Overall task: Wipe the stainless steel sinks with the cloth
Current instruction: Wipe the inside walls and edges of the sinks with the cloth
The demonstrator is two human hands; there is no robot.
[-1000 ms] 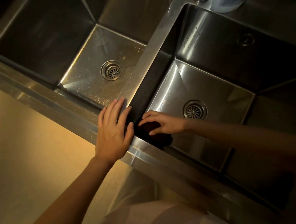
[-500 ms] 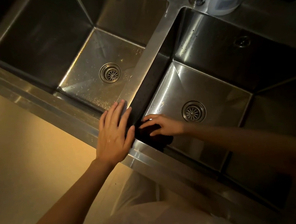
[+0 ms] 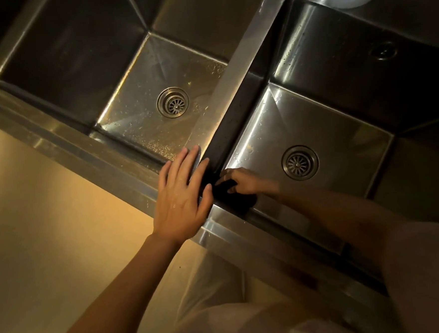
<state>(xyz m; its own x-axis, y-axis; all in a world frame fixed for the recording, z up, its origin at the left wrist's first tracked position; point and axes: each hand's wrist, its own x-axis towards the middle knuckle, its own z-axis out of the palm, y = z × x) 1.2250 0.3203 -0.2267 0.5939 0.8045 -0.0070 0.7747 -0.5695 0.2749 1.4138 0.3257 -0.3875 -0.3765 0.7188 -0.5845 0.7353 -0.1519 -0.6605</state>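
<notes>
Head view shows the right hand point(image 3: 243, 181), fingers curled over a dark crumpled cloth point(image 3: 234, 195), pressing it into the right stainless steel basin's point(image 3: 340, 121) near-left corner to scrub; the left hand point(image 3: 181, 197), fingers straight and spread, rests on the steel divider rim point(image 3: 235, 69), likely for support.

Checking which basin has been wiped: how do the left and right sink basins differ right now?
The left basin has many water droplets speckling its floor; the right basin shows far fewer and looks smoother. No hand is inside the left basin, only the left hand resting flat on the divider; in the right basin's near-left corner the right hand presses a dark cloth. Both are square stainless steel with a round drain.
</notes>
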